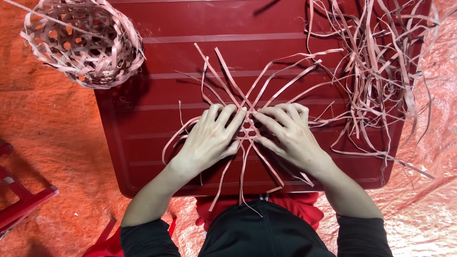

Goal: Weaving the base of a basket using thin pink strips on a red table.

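Note:
Thin pale strips (247,128) lie crossed in a star-shaped weave on the dark red plastic table (143,119). My left hand (209,138) lies flat on the weave's left side, fingers pointing up and right, pressing the strips down. My right hand (288,135) rests on the right side, its fingertips pinching strips at the centre of the crossing. The two hands almost touch at the middle. Strip ends fan outward past both hands, and some hang over the table's near edge.
A woven open-lattice basket (85,43) sits at the table's far left corner. A loose pile of strips (381,71) covers the table's right side. Orange sheeting (47,119) covers the floor. A red stool (19,200) stands at lower left.

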